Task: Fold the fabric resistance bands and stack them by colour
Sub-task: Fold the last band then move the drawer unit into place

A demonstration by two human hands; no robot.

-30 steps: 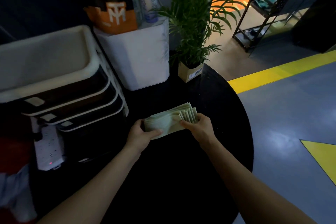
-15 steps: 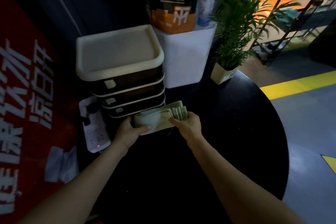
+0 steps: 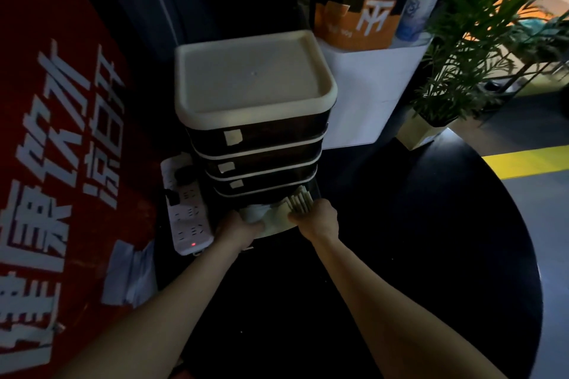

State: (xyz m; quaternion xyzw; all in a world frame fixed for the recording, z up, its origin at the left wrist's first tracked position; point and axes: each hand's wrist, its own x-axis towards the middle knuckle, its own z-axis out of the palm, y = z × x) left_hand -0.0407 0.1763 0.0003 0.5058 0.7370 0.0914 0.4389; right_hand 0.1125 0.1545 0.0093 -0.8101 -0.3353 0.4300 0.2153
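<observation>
bands, folded in a pale stack, sit gripped between left hand and right hand.

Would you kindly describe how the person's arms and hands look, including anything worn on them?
Both forearms are bare along their whole visible length: no sleeves, gloves, watch or bracelets show. The left hand and right hand carry no rings or markings that can be made out, though the dim lighting hides fine detail. Nothing reveals clothing above the forearms.
</observation>
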